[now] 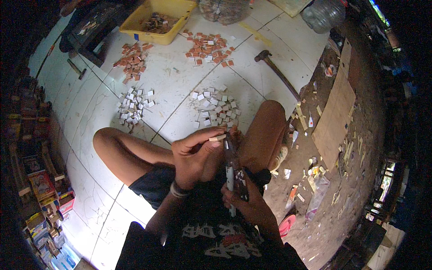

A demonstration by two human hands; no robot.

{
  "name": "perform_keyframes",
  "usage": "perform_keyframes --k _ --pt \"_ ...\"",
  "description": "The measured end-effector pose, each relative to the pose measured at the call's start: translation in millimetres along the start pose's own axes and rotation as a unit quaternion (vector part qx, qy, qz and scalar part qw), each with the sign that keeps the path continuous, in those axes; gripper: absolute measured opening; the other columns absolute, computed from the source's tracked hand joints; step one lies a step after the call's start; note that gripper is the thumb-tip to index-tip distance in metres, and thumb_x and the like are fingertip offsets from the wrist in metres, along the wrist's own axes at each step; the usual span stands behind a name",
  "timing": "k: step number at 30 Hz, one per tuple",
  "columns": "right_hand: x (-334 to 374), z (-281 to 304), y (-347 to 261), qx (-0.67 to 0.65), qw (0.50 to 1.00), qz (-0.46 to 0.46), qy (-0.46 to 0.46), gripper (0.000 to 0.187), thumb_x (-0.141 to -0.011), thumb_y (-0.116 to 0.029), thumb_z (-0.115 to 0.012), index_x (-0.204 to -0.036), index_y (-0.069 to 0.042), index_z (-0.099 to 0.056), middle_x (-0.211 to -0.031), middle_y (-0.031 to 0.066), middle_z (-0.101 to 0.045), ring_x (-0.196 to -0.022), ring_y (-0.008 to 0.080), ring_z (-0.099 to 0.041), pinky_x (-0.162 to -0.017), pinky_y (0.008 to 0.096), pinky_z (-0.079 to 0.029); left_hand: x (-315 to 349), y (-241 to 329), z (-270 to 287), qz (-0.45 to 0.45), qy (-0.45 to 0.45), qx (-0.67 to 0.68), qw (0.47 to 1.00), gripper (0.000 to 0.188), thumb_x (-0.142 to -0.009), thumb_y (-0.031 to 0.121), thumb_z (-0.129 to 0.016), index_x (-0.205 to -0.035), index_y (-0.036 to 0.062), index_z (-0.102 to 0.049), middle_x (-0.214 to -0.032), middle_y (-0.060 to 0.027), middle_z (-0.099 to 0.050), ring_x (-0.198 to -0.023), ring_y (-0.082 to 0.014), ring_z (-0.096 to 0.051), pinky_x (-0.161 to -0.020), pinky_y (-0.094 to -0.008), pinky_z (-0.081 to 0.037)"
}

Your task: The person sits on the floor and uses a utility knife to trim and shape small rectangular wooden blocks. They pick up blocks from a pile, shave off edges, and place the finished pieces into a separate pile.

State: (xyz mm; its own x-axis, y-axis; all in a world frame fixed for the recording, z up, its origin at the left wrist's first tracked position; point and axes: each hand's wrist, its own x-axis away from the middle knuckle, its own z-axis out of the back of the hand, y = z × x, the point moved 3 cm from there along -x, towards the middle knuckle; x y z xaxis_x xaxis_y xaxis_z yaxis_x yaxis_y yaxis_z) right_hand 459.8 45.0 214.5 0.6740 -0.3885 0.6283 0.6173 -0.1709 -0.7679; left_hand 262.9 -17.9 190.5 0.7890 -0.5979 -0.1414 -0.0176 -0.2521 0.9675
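My left hand (193, 155) pinches a small pale tile piece (217, 138) between thumb and fingers. The piece sits against the dark head of a pair of pincers (231, 155). My right hand (246, 198) is wrapped round the pincers' long handles, one of which looks whitish and worn. Whether the jaws touch the tile I cannot tell. Beyond my crossed legs lie two heaps of small white tile pieces, a left heap (134, 105) and a right heap (217, 108). Farther off are two heaps of reddish-brown pieces, a left one (131, 61) and a right one (210, 48).
A yellow tub (175, 37) with small pieces stands at the back, beside a large clear plastic container (224, 11). One hammer (278, 74) lies at the right; another small hammer (76, 68) lies at the left. Cardboard (334, 119) and scraps cover the dirt ground to the right.
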Motion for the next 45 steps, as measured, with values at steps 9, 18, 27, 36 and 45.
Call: perform_keyframes --k 9,18,27,36,45 --pt "-20.4 -10.2 -24.3 0.279 0.912 0.240 0.178 0.076 -0.091 0.010 -0.053 -0.162 -0.009 -0.034 -0.150 0.0260 -0.050 -0.139 0.0481 -0.048 -0.113 0.0494 -0.042 11.5 -4.8 -10.5 -0.074 0.075 -0.096 0.990 0.016 -0.095 -0.005 -0.068 -0.109 -0.0043 -0.076 -0.109 -0.0183 -0.078 -0.100 -0.0223 -0.076 -0.091 -0.0334 -0.058" --pt "-28.9 8.6 -19.3 0.196 0.950 0.174 0.172 0.066 -0.102 -0.005 -0.058 -0.163 -0.008 -0.032 -0.160 0.0232 -0.043 -0.147 0.0404 -0.044 -0.118 0.0472 -0.037 -1.2 -6.3 8.5 0.138 0.080 -0.024 0.987 0.018 -0.099 0.008 -0.072 -0.110 -0.0062 -0.075 -0.099 -0.0111 -0.079 -0.093 -0.0175 -0.075 -0.085 -0.0313 -0.060" --pt "-21.4 33.0 -3.1 0.212 0.954 0.185 0.108 0.065 -0.104 -0.010 -0.058 -0.163 -0.007 -0.032 -0.155 0.0219 -0.049 -0.141 0.0379 -0.050 -0.116 0.0472 -0.039 -14.7 10.8 22.8 0.234 0.033 0.041 0.971 0.019 -0.101 0.007 -0.071 -0.110 -0.0086 -0.074 -0.094 -0.0105 -0.077 -0.086 -0.0154 -0.074 -0.081 -0.0293 -0.061" --pt "-22.7 14.8 -13.1 0.164 0.969 0.167 0.080 0.067 -0.104 -0.012 -0.060 -0.165 -0.011 -0.031 -0.129 0.0187 -0.064 -0.114 0.0307 -0.064 -0.103 0.0431 -0.048 -16.9 20.8 13.5 0.220 0.009 0.041 0.975 0.014 -0.101 0.006 -0.070 -0.103 -0.0067 -0.076 -0.090 -0.0076 -0.077 -0.082 -0.0114 -0.071 -0.077 -0.0261 -0.059" --pt "-22.7 14.5 -12.7 0.174 0.967 0.171 0.075 0.068 -0.104 -0.014 -0.061 -0.164 -0.008 -0.031 -0.129 0.0201 -0.063 -0.108 0.0296 -0.063 -0.100 0.0409 -0.049 -18.0 22.4 13.5 0.200 0.007 0.044 0.979 0.014 -0.100 0.006 -0.071 -0.102 -0.0063 -0.076 -0.090 -0.0074 -0.077 -0.082 -0.0112 -0.072 -0.078 -0.0265 -0.060"
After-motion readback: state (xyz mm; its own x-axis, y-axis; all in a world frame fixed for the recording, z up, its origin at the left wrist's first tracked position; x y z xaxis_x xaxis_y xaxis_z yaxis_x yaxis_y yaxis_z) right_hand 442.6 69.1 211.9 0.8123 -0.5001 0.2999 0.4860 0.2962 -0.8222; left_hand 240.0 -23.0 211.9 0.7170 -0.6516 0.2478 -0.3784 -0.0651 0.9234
